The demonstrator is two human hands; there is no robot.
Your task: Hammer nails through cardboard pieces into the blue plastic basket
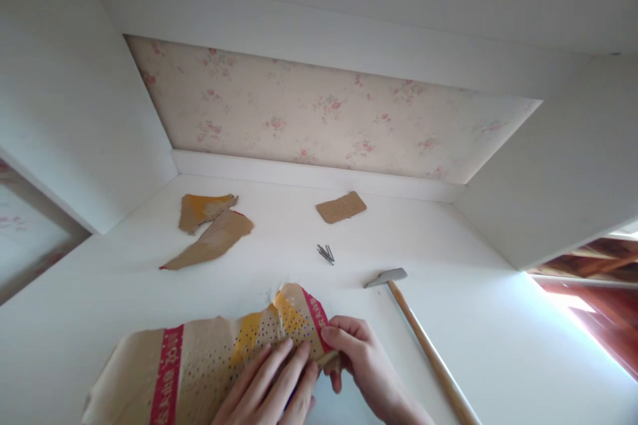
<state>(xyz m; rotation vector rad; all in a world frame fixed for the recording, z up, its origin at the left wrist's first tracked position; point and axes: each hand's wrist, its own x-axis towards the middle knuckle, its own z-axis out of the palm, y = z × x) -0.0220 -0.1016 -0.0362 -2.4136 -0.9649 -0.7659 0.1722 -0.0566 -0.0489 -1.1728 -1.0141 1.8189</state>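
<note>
A long torn piece of cardboard (209,345), dotted with small holes and marked with red printed strips and yellow patches, lies across the near part of the white surface. My left hand (274,385) has its fingers laid over the cardboard near its right part, with the thumb partly hidden at the near edge. At the right end, my right hand (361,352) pinches the cardboard between thumb and fingers, and that end is bent upward. A hammer (423,335) with a wooden handle rests to the right of my right hand. Beyond the cardboard is a small bunch of nails (325,254).
Torn cardboard scraps (214,239) lie at the left back, and a small rectangular cardboard piece (341,207) lies farther back. White panels (563,166) enclose the surface at the sides, with floral wallpaper (323,109) behind. Something red (598,319) shows beyond the right edge.
</note>
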